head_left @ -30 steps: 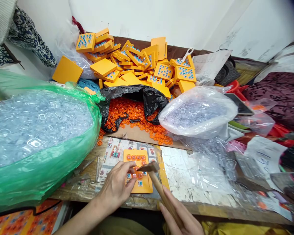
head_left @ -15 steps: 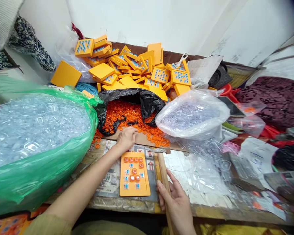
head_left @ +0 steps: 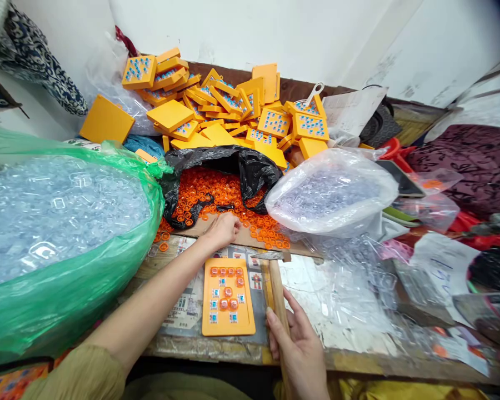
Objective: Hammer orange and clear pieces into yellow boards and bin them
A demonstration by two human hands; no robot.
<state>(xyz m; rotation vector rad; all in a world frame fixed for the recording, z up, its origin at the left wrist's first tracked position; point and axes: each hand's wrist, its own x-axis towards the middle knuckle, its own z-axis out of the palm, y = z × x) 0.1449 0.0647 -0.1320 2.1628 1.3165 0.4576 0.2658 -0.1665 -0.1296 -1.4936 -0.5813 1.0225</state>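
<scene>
My left hand (head_left: pixel 225 230) is at the front edge of the loose orange rings (head_left: pixel 216 191) spilling from a black bag (head_left: pixel 258 169). Its fingers are drawn together, and what they pinch, if anything, is too small to make out. My right hand (head_left: pixel 296 333) is wrapped round the wooden handle of a hammer (head_left: pixel 279 294), whose head lies at the far end of the handle. Between my hands a yellow board (head_left: pixel 229 325) lies flat on the bench, bearing several orange caps and several bare blue-and-clear pieces.
A green bag (head_left: pixel 108 250) of clear parts fills the left side. A white bag (head_left: pixel 333 219) of clear parts stands right of the black one. Yellow boards (head_left: pixel 170 115) are heaped behind. Clear plastic pieces (head_left: pixel 350 278) lie scattered on the right.
My left hand has shifted slightly right along the orange rings, its fingers now more curled. My right hand still holds the hammer. The view has shifted slightly.
</scene>
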